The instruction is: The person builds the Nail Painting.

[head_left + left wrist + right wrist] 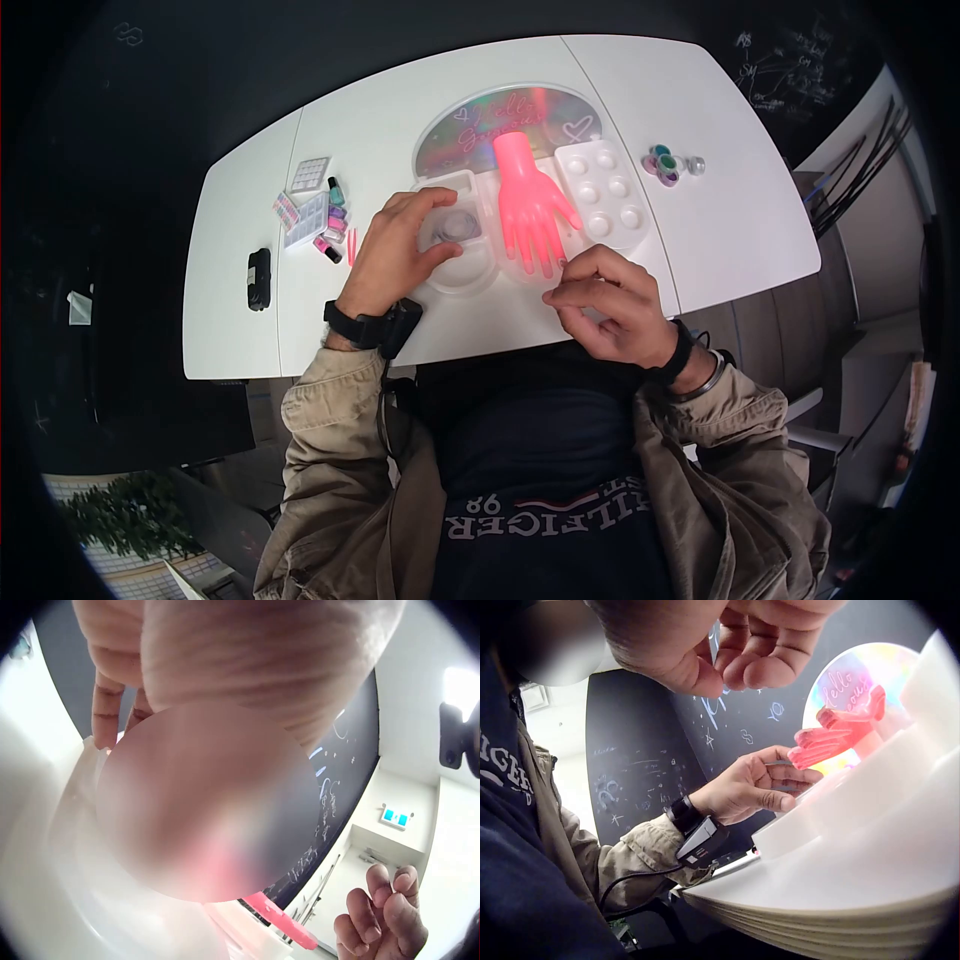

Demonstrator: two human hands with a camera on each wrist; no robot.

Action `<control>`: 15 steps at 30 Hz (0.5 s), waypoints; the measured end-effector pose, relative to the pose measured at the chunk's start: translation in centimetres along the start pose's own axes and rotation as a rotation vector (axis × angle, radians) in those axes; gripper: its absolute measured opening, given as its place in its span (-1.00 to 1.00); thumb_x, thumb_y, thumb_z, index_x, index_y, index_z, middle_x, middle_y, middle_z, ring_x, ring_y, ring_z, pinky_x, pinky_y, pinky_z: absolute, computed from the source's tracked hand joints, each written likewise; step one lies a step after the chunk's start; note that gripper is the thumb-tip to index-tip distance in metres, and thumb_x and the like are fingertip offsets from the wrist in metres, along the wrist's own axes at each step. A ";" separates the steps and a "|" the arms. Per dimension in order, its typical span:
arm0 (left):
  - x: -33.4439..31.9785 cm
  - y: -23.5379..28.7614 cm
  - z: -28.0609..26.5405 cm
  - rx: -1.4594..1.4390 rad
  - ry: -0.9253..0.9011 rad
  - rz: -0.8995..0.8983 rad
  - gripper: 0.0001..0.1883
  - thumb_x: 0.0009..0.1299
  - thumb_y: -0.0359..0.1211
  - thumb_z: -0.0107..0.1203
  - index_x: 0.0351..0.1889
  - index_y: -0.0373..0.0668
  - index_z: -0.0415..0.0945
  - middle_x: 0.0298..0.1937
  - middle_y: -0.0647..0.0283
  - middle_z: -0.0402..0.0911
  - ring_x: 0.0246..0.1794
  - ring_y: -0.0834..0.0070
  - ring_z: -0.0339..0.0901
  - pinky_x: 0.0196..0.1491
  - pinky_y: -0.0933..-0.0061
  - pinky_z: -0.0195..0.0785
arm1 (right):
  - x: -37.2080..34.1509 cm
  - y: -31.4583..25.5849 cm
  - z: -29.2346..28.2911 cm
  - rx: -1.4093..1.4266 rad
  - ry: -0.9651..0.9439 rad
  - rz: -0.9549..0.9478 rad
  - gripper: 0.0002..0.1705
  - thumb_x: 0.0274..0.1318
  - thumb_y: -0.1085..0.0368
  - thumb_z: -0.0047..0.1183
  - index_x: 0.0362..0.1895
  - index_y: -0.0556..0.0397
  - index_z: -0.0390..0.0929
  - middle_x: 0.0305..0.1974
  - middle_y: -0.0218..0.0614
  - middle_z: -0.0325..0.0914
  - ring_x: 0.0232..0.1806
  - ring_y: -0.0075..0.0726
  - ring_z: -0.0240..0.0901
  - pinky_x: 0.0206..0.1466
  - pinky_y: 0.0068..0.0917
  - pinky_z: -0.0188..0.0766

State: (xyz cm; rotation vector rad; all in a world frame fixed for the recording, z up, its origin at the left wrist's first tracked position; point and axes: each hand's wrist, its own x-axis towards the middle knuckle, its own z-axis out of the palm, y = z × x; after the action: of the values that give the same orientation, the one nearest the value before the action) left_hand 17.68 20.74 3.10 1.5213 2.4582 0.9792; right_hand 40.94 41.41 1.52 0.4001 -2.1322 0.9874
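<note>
A glowing pink model hand [530,205] lies palm-side unclear on the white tray, its fingers pointing toward the person. My left hand [395,245] is over the tray's left section [468,275], thumb and fingers apart, beside a round clear item [456,226]. Close to the model hand's fingertips, my right hand [615,305] has its fingers bent and the thumb tip against a fingertip. The right wrist view shows this right hand [735,645] from below, and nothing clear shows between its tips; a tiny item there cannot be ruled out.
At the right of the tray is a palette with round wells [600,190], and beyond it small jars [662,165]. Polish bottles [335,215], clear boxes [307,220], pink tweezers [352,246] and a black case [259,280] lie on the left. A shiny lettered panel [480,125] stands behind.
</note>
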 end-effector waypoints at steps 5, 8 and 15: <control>0.0 -0.2 -0.3 0.026 -0.003 -0.003 -0.31 0.23 -0.42 0.64 0.36 -0.10 0.66 0.27 0.15 0.80 0.36 0.14 0.70 0.36 0.15 0.58 | 0.0 0.1 0.0 0.004 0.009 -0.007 -0.71 0.06 0.67 0.35 -0.13 0.12 0.82 -0.21 -0.29 0.61 -0.31 -0.34 0.61 -0.29 -0.43 0.54; 0.1 -0.2 -0.3 0.011 -0.006 -0.012 -0.32 0.22 -0.41 0.64 0.35 -0.10 0.66 0.27 0.13 0.80 0.35 0.15 0.71 0.36 0.15 0.58 | 0.0 0.1 0.0 0.006 0.009 0.000 -0.69 0.05 0.67 0.35 -0.13 0.11 0.81 -0.20 -0.29 0.60 -0.31 -0.32 0.61 -0.29 -0.42 0.53; -0.1 -1.1 0.4 -0.030 0.026 0.002 -0.32 0.21 -0.45 0.62 0.34 -0.12 0.66 0.27 0.09 0.80 0.34 0.12 0.73 0.36 0.16 0.58 | 0.0 -0.3 -0.4 -0.017 -0.002 0.025 -0.69 0.04 0.68 0.34 -0.14 0.11 0.81 -0.21 -0.28 0.60 -0.31 -0.32 0.60 -0.29 -0.42 0.52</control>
State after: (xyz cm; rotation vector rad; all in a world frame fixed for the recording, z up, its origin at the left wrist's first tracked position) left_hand 17.09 20.54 2.14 1.5118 2.4487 1.0382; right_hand 41.26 41.48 1.86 0.3670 -2.1508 0.9831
